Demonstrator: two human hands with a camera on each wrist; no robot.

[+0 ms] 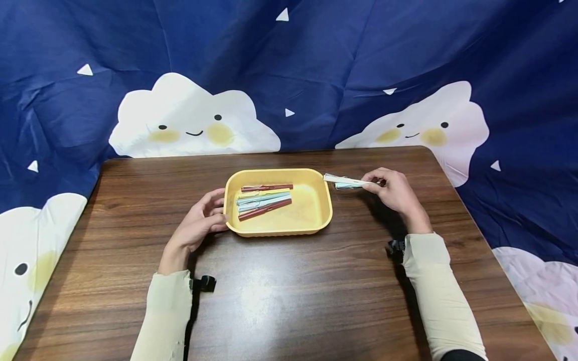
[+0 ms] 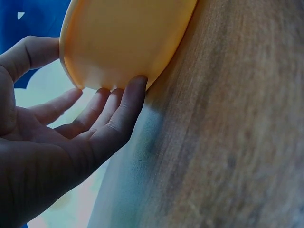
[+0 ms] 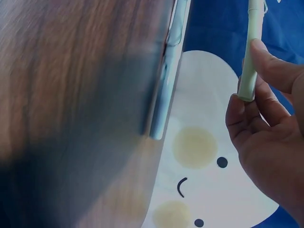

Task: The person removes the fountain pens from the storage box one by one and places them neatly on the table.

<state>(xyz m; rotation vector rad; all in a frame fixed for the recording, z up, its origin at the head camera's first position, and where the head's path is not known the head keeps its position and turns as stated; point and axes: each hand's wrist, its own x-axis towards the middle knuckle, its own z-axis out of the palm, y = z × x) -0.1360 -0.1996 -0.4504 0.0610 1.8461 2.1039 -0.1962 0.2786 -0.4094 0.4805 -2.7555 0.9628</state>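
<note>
My left hand holds the left end of a yellow plastic tray, thumb and fingers set against its outside and rim. In the left wrist view several fingertips touch the tray wall. To the right of the tray, my right hand pinches a white pen near one end, raised off the table. Below that pen a light blue pen lies on the table, apart from the hand in the right wrist view. Inside the tray lie a dark red pen, a teal pen and several others.
The brown wooden table reaches back to a dark blue curtain printed with white clouds. Black wrist straps sit by both sleeves. The tray's right part shows bare yellow floor.
</note>
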